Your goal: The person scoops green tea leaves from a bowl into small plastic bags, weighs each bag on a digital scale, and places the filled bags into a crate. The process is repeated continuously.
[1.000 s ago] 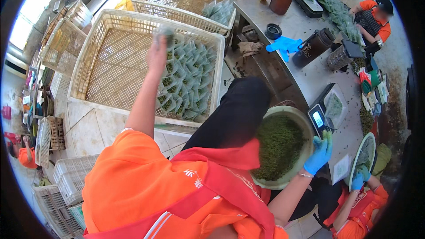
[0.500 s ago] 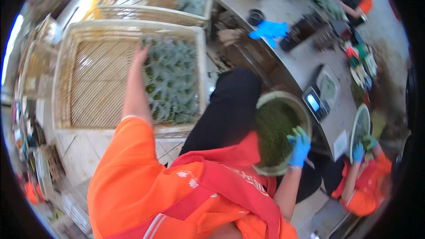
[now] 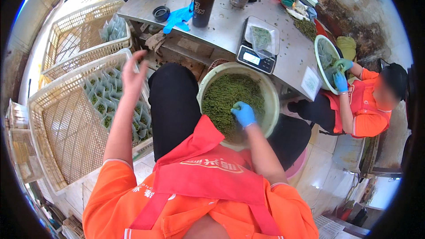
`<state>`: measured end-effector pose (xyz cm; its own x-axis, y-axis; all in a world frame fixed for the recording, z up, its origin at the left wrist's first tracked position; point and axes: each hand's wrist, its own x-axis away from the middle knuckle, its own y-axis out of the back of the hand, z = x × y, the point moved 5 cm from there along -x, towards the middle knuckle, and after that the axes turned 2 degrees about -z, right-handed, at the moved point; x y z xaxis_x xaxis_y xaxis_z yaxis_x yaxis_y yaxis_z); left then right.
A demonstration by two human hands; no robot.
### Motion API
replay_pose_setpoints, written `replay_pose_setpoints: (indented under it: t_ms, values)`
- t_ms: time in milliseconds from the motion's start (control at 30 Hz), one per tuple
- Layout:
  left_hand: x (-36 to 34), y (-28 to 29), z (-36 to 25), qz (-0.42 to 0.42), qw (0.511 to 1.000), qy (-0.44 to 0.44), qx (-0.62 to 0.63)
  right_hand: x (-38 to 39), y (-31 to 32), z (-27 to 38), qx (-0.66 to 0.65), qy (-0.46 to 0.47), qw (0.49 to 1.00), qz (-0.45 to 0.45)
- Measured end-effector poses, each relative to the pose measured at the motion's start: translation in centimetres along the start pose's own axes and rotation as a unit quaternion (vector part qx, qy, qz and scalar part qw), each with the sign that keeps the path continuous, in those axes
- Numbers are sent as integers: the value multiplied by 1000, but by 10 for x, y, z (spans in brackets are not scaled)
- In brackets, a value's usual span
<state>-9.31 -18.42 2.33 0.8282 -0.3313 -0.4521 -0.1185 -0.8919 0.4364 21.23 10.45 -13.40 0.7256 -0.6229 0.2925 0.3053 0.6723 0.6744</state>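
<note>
Blue-gloved right hand (image 3: 243, 113) digs, seemingly closed, into loose green tea leaves (image 3: 226, 99) in a round pale basin (image 3: 271, 102), while the bare left hand (image 3: 134, 74) hangs open-fingered above a cream plastic crate (image 3: 53, 106) of small filled packets (image 3: 116, 106).

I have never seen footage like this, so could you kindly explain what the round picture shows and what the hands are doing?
It is taken by a wide fisheye camera worn on a person's head, looking down, so straight edges bend. No machine here: two hands. The right hand, in a blue glove, reaches into a basin of green leaves on the lap. The left hand, bare and open, is raised over a crate of small filled bags. Ahead, a metal table holds a scale and a dark bottle. Another person works on the right.
</note>
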Motion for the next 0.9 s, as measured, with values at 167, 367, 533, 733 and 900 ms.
replay_pose_setpoints:
  t_ms: [167,367,533,733,900]
  values:
    - [50,-135,-126,280,937,-201,48,12,46,36,-282,-11,959,-11]
    - [114,-225,-115,492,809,172,273,21,76,78,-424,30,905,12]
    - [105,-217,-100,424,809,240,328,18,78,68,-463,-19,886,11]
    - [102,-218,-88,419,824,240,297,23,81,70,-565,-39,823,39]
    - [96,-203,-123,386,916,-38,98,28,84,73,-500,-25,865,23]
